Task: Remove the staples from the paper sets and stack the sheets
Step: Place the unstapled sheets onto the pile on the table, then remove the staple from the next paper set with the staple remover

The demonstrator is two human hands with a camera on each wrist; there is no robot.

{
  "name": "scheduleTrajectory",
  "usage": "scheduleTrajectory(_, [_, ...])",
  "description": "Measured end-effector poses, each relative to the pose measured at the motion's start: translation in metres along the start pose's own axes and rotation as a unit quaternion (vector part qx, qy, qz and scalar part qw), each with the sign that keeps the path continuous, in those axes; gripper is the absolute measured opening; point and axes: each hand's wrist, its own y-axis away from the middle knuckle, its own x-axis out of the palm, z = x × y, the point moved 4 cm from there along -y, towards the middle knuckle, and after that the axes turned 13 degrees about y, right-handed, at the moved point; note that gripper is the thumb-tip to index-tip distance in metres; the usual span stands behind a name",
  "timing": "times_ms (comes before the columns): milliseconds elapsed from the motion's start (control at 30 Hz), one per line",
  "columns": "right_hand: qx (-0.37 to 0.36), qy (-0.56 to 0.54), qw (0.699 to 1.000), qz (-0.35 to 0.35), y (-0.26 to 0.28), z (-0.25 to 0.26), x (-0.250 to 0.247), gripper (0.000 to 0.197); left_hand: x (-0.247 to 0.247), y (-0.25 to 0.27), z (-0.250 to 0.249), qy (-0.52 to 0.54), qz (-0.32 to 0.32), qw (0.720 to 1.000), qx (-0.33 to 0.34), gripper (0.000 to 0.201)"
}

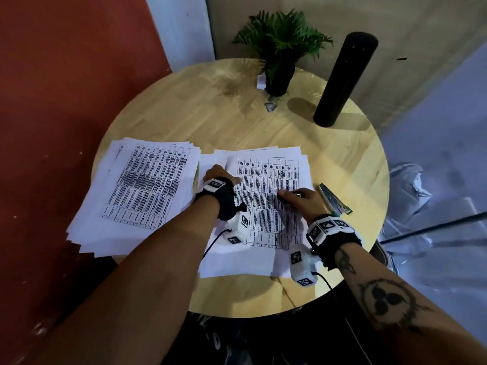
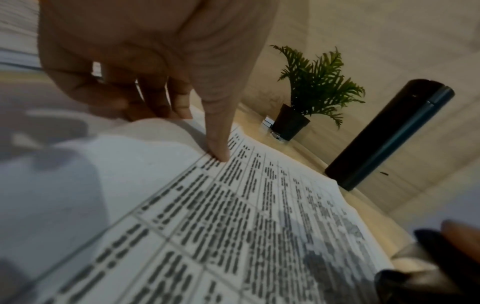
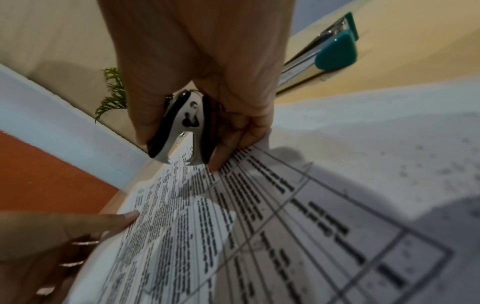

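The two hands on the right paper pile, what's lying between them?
Only the printed top sheet lies between the left hand and right hand holding the staple remover, as the head view shows.

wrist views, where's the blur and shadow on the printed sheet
Left wrist view: the printed sheet is sharpest near the left hand index tip, smeared toward the bottom edge, grey shadow at left. Right wrist view: the staple remover in the right hand is crisp, with hand shadows mottling the table print.

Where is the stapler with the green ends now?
The silver stapler with green ends lies on the round wooden table, at the right edge of the right-hand paper pile, beside the right hand.
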Motion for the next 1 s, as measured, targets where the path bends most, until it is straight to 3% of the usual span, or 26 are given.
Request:
scheduleTrajectory(200, [0.012, 0.014, 1.000, -0.006, -0.002, -0.001, 0.002, 0.054, -0.002, 0.001, -0.010, 0.089, 0.017, 0.996, 0.016, 0.053])
scheduleTrajectory(433, [-0.010, -0.064, 0.998, -0.013, 0.002, 0.009, -0.011, 0.058, -0.023, 0.014, -0.021, 0.106, 0.008, 0.983, 0.150, 0.028])
scheduleTrajectory(533, [-0.018, -0.129, 0.991, -0.037, 0.008, 0.024, -0.026, 0.031, -0.039, 0.027, -0.027, 0.149, -0.005, 0.965, 0.217, 0.017])
scheduleTrajectory(633, [-0.044, -0.162, 0.985, -0.050, 0.013, 0.049, -0.040, 0.025, -0.055, 0.044, -0.029, 0.250, -0.005, 0.930, 0.269, 0.015])
scheduleTrajectory(833, [-0.198, -0.120, 0.956, -0.182, 0.052, 0.116, -0.067, 0.032, -0.100, 0.095, -0.053, 0.326, -0.016, 0.869, 0.372, 0.021])
scheduleTrajectory(933, [-0.321, 0.012, 0.923, -0.211, 0.087, 0.165, -0.082, 0.040, -0.126, 0.119, -0.068, 0.354, -0.010, 0.844, 0.403, 0.028])
scheduleTrajectory(1000, [-0.400, 0.096, 0.891, -0.193, 0.113, 0.198, -0.090, 0.043, -0.142, 0.137, -0.079, 0.358, -0.002, 0.830, 0.428, 0.029])
